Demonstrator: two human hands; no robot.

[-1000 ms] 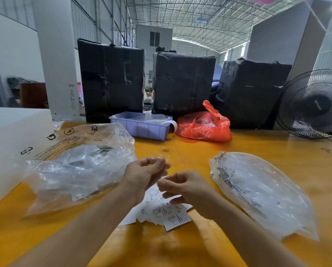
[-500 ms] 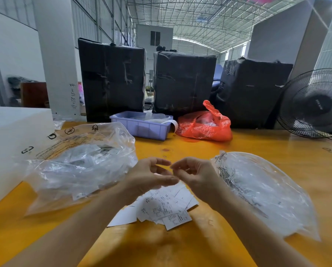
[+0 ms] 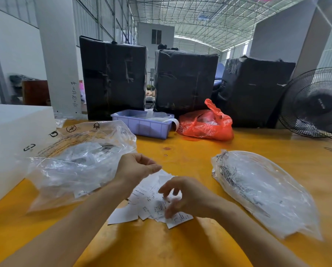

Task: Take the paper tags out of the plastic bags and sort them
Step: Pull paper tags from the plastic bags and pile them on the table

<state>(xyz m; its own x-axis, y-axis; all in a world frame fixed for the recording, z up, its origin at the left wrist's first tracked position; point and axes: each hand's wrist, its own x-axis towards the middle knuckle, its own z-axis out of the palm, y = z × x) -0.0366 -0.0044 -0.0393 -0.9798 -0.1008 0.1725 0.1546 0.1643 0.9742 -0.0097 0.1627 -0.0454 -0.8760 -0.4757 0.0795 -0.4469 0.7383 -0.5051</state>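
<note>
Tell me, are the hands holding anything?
Left hand seems to pinch a small clear bag, too faint to be sure. Right hand hovers over the paper tags; its fingers are blurred.

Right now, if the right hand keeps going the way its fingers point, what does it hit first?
Most likely the pile of paper tags: the right hand hovers over it, fingers curled down and leftward. Whether they already touch the paper is unclear; motion blur hides it.

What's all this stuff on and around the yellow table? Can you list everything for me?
paper tags: one loose pile, white, table centre under the hands
plastic bags: two, clear, one left, one right
tray: one, lilac, far centre
carrier bag: one, red-orange, beside tray
wrapped boxes: three, black, behind table
fan: one, black, far right
foam block: one, white, left
table: one, yellow
left hand: fingers curled, above pile
right hand: blurred, over tags
</note>
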